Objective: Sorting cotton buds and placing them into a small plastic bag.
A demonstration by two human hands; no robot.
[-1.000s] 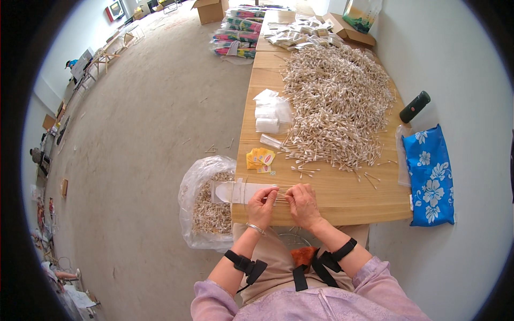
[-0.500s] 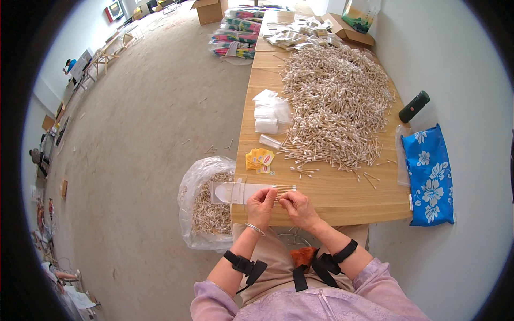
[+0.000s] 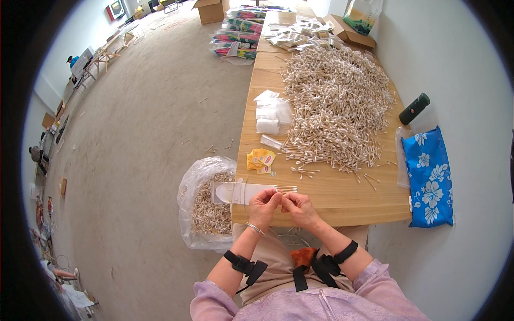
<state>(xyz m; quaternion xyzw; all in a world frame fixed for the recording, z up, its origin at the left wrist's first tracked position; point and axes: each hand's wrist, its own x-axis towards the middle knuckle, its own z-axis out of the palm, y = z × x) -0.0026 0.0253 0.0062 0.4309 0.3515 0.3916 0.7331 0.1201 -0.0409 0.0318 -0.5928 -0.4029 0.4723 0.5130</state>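
My left hand and my right hand meet at the near edge of the wooden table, fingertips pinched and almost touching. Whatever lies between the fingers is too small to make out. Just beyond them is a short row of cotton swabs, laid side by side. To its left a flat white strip with a rounded end reaches past the table's left edge. A large heap of loose cotton swabs covers the far part of the table, with a few strays nearer me.
Yellow cards and clear plastic bags lie along the table's left side. Below that edge stands a plastic sack of swabs. A blue floral pack and dark bottle are at right. Packed bags lie at the far end.
My right hand's fingers have shifted slightly, and both hands' fingertips are now closer together. The swab row shows less of its near side.
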